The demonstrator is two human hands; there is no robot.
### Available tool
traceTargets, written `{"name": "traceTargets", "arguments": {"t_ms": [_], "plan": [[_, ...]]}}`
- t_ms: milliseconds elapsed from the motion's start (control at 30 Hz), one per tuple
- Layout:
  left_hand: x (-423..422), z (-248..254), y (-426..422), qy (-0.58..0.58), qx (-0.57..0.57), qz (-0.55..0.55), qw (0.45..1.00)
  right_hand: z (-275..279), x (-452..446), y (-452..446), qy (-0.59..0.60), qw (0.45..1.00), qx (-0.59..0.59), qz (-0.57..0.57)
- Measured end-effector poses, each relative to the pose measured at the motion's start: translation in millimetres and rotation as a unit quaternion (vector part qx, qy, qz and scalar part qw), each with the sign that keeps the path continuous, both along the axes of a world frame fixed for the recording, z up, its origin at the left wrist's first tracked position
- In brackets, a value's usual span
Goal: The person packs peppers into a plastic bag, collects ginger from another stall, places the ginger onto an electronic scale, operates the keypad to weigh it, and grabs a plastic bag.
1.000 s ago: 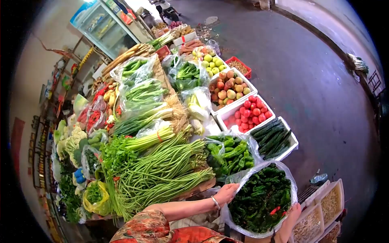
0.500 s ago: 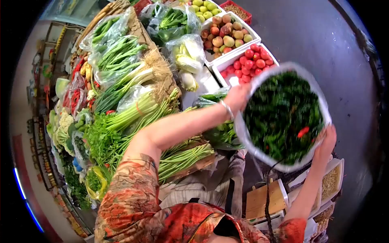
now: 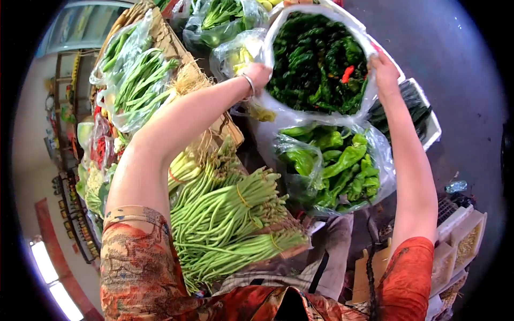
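A round, white-lined container (image 3: 319,111) full of dark green peppers (image 3: 316,59), with one red piece (image 3: 347,74) among them, is held at both sides. My left hand (image 3: 258,76), a bracelet at its wrist, grips the left rim. On the right rim, my right hand (image 3: 383,72) has its fingers closed on the edge. Just below the container lies a clear bag of lighter green peppers (image 3: 348,160). A white box of dark cucumbers (image 3: 409,109) stands to the right, partly behind my right forearm. The fruit boxes beyond are mostly hidden by the container.
Bundled long beans (image 3: 219,214) lie on the stall at lower left. Bagged greens (image 3: 142,80) and a cardboard edge (image 3: 230,131) are further up. White trays (image 3: 460,235) stand low at the right, near a plastic bottle (image 3: 456,186) on the floor.
Both hands have carried the container of dark peppers up and to the left, over the fruit boxes. The bag of lighter peppers has come into fuller view.
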State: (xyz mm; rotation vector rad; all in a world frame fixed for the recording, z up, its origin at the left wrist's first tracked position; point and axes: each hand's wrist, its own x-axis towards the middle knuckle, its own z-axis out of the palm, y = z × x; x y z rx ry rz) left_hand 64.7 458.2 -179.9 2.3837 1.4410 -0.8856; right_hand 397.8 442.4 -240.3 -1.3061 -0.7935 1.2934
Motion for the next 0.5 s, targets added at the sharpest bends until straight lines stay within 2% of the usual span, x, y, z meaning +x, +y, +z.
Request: {"name": "traceTargets", "arguments": {"t_ms": [33, 67, 133, 200, 267, 333, 367, 400, 467, 500], "plan": [[-8.6, -14.8, -2.1, 0.105, -0.041, -0.119, 0.986, -13.1, -14.9, -1.7, -0.032, 0.999, -0.002, 0.034], [-13.0, -25.2, -12.7, 0.173, -0.112, -0.134, 0.969, -44.9, -25.1, 5.2, -0.118, 0.989, -0.022, 0.083], [-40.6, -63.7, -31.4, 0.148, -0.148, -0.108, 0.972, -66.9, -56.7, 4.7, -0.238, 0.965, -0.037, 0.106], [-39.1, -73.4, -29.3, 0.164, -0.195, -0.217, 0.942, -82.6, -83.2, 9.9, -0.231, 0.964, -0.053, 0.119], [-41.8, -80.1, -28.5, 0.170, -0.202, -0.224, 0.938, -95.1, -98.2, 16.9, -0.224, 0.964, -0.069, 0.127], [-44.4, -81.2, -26.7, 0.184, -0.228, -0.435, 0.852, -104.0, -109.4, 24.1, -0.240, 0.961, -0.048, 0.129], [-42.0, -84.6, -32.9, 0.196, -0.212, -0.399, 0.870, -105.0, -114.3, 25.2, -0.266, 0.953, -0.045, 0.138], [-31.5, -73.2, -38.9, 0.194, -0.199, -0.324, 0.904, -112.7, -120.0, 29.1, -0.266, 0.953, -0.045, 0.139], [-34.9, -86.2, -44.7, 0.175, -0.188, -0.169, 0.951, -126.9, -132.0, 32.7, -0.288, 0.947, -0.048, 0.132], [-19.2, -69.7, -44.3, 0.168, -0.182, -0.119, 0.961, -127.8, -132.4, 33.7, -0.288, 0.947, -0.037, 0.137]]}}
